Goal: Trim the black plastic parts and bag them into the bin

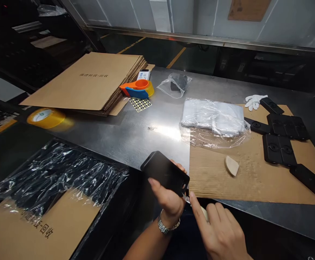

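My left hand point(168, 196) grips a flat black plastic case point(165, 172) at the near edge of the metal table point(136, 133), fingers wrapped round its lower end. My right hand point(217, 227) is closed on a small knife-like tool point(187, 199) with a pale handle; its metal tip touches the case's lower right corner. Both hands hover just left of a brown cardboard sheet point(244, 177).
Several more black cases point(282, 139) and a small tan wedge point(231, 165) lie on the cardboard sheet, a bag of clear pouches point(214, 119) behind. A stack of flat cartons point(92, 81), a tape dispenser point(138, 89), a sticker sheet point(140, 104), a white glove point(254, 101). Lower left is a plastic-lined box point(51, 187).
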Motion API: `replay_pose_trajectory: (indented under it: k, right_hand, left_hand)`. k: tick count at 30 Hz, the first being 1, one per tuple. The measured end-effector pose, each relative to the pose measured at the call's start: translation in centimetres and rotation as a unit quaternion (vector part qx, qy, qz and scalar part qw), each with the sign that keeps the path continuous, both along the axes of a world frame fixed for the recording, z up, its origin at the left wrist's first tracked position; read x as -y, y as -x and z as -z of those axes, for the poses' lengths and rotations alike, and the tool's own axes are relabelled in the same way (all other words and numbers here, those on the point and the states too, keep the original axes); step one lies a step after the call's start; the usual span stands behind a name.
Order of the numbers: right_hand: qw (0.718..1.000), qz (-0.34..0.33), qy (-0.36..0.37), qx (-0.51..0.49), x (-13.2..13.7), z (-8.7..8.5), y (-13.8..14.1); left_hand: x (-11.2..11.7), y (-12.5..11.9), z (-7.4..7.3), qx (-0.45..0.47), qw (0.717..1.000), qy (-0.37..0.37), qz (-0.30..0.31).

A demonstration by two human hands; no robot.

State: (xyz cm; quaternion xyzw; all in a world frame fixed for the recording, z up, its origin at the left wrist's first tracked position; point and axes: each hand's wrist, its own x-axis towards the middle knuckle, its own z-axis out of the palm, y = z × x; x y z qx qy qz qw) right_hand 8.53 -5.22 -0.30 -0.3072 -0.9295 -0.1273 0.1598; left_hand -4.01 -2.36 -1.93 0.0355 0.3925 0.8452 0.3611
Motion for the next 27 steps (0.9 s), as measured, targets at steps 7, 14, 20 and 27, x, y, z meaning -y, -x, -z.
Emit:
replay_pose_trajectory:
  k: [7, 14, 20, 27]
  right_hand:
    - [0.993, 0.071, 0.083, -0.041, -2.8, 0.8, -2.3]
    - [0.987, 0.022, 0.135, -0.084, -2.9, -0.1, -3.1]
    - [0.992, 0.019, 0.109, -0.064, -2.3, -0.5, -2.6]
    - [0.993, 0.023, 0.101, -0.063, -2.1, -0.6, -2.2]
  left_hand:
    - [-0.3, 1.2, -1.0, 0.135, 0.983, 0.081, 0.093]
    - [-0.4, 1.5, -1.6, 0.176, 0.963, 0.082, 0.187]
    - [-0.2, 1.3, -1.5, 0.158, 0.964, 0.078, 0.2]
    - [0.0, 1.1, -1.5, 0.134, 0.968, 0.078, 0.199]
